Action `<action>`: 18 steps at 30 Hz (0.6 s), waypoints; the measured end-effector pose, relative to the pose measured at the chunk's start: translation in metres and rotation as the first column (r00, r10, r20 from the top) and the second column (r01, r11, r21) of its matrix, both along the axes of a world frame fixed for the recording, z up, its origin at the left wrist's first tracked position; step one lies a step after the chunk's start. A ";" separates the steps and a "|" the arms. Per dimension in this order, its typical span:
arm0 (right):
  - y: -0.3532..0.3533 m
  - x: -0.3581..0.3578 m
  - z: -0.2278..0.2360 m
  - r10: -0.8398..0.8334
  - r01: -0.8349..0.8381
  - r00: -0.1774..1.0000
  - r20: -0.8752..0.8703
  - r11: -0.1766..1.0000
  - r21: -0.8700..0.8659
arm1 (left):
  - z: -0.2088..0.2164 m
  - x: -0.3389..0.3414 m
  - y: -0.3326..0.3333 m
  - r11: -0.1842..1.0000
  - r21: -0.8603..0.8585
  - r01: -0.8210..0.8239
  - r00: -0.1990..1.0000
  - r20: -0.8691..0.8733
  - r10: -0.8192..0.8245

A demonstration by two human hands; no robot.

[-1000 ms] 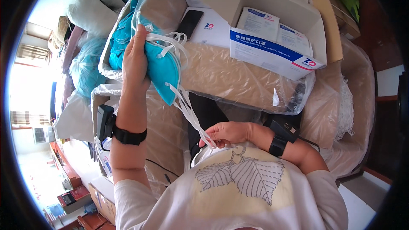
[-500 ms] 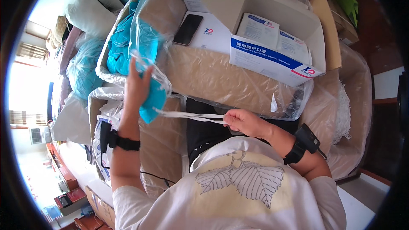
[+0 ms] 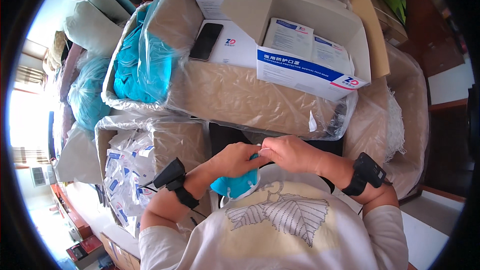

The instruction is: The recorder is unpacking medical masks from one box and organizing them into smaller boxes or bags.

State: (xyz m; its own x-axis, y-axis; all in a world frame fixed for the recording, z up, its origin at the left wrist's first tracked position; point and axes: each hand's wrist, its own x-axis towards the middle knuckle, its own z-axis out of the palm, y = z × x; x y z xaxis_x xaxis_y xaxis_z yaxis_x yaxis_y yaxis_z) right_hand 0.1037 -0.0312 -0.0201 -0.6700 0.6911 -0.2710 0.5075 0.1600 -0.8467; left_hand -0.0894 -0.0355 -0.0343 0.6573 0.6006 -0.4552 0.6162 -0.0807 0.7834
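A teal face mask [image 3: 236, 185] hangs in front of my shirt, below my left hand [image 3: 234, 160]. The fingers of that hand are closed on the mask near its edge. Against it, my right hand [image 3: 287, 152] is pinched shut, with a bit of white strap showing between the thumbs. Most of the strap is hidden by the fingers. Both hands meet close to my body, in front of the carton's near edge.
Teal masks [image 3: 137, 70] fill a plastic-lined carton at the left. Below it, another carton holds white printed packets [image 3: 122, 180]. An open white-and-blue box [image 3: 310, 72] and a black phone [image 3: 206, 41] rest on the large carton. White straps [image 3: 395, 130] lie in the right carton.
My left hand has come down and right from beside the mask carton, bringing the teal mask to my right hand. The straps, stretched between the hands before, are now bunched at the fingers.
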 end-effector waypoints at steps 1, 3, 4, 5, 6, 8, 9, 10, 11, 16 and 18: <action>-0.001 0.002 0.004 0.045 -0.045 0.999 -0.018 0.999 -0.026 | 0.002 -0.003 -0.002 0.998 0.039 0.039 0.995 0.085 -0.042; -0.004 0.009 0.012 0.130 -0.134 0.990 -0.056 0.988 -0.079 | 0.012 -0.006 -0.006 0.983 0.069 0.170 0.977 0.119 -0.178; -0.007 0.014 0.017 0.181 -0.191 0.980 -0.080 0.973 -0.130 | 0.015 -0.008 -0.008 0.968 0.084 0.236 0.960 0.136 -0.246; -0.011 0.020 0.021 0.231 -0.248 0.967 -0.107 0.952 -0.180 | 0.015 -0.010 -0.013 0.946 0.167 0.277 0.928 0.210 -0.309; -0.016 0.026 0.025 0.281 -0.306 0.950 -0.139 0.924 -0.227 | 0.019 -0.010 -0.016 0.938 0.162 0.306 0.910 0.240 -0.338; -0.023 0.038 0.034 0.356 -0.386 0.919 -0.171 0.899 -0.206 | 0.033 -0.008 -0.020 0.920 0.156 0.360 0.869 0.301 -0.392; -0.025 0.044 0.040 0.392 -0.422 0.903 -0.175 0.885 -0.199 | 0.039 -0.006 -0.021 0.892 0.208 0.402 0.858 0.255 -0.446; -0.027 0.050 0.045 0.427 -0.457 0.887 -0.179 0.869 -0.192 | 0.045 -0.006 -0.020 0.880 0.208 0.427 0.853 0.231 -0.469; -0.028 0.056 0.049 0.402 -0.439 0.897 -0.185 0.860 -0.261 | 0.050 -0.006 -0.018 0.867 0.207 0.453 0.846 0.206 -0.491; -0.029 0.103 0.044 0.246 -0.253 0.966 -0.078 0.843 -0.475 | 0.032 -0.041 -0.018 0.923 0.261 0.282 0.896 0.274 -0.351; -0.028 0.136 0.015 0.021 -0.033 0.999 -0.028 0.791 -0.611 | 0.019 -0.077 -0.019 0.997 0.075 -0.030 0.980 0.201 0.014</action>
